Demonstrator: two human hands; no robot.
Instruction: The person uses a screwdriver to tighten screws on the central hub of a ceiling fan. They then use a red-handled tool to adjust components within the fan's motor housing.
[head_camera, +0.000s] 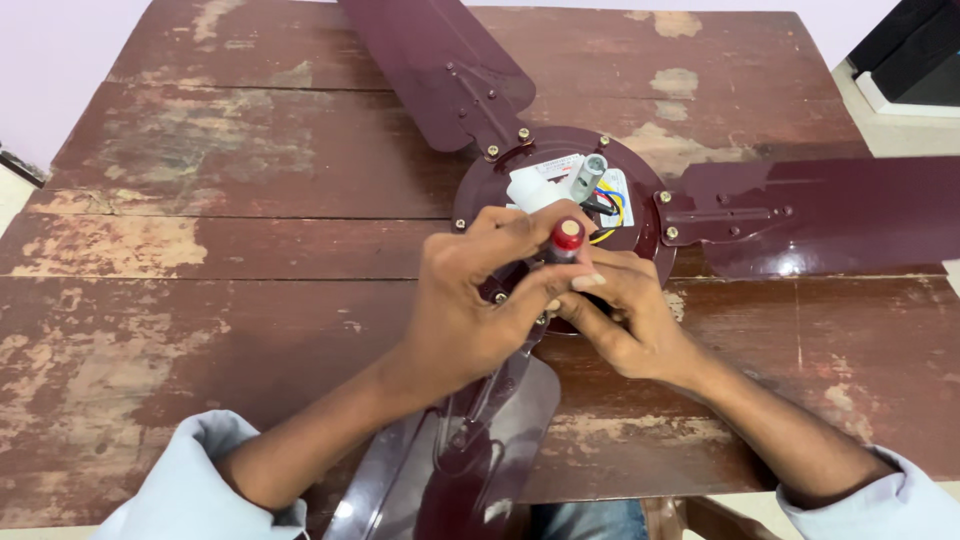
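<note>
Left hand (465, 300) and right hand (625, 315) both grip red-capped screwdriver (563, 242) (upright) over ceiling fan motor hub (640, 225), near blade (465, 455) beneath wrists.

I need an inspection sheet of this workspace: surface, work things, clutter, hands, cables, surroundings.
Surface: worn wooden table, paint flaking.
Work things: maroon ceiling fan lying flat, three blades attached; red-capped screwdriver upright over the hub near the blade closest to the person.
Clutter: nothing seen.
Hands: left hand wraps the screwdriver handle; right hand steadies it lower down.
Cables: coloured wires in the open hub beside a white part.
Surroundings: pale wall; dark object at far right.
</note>
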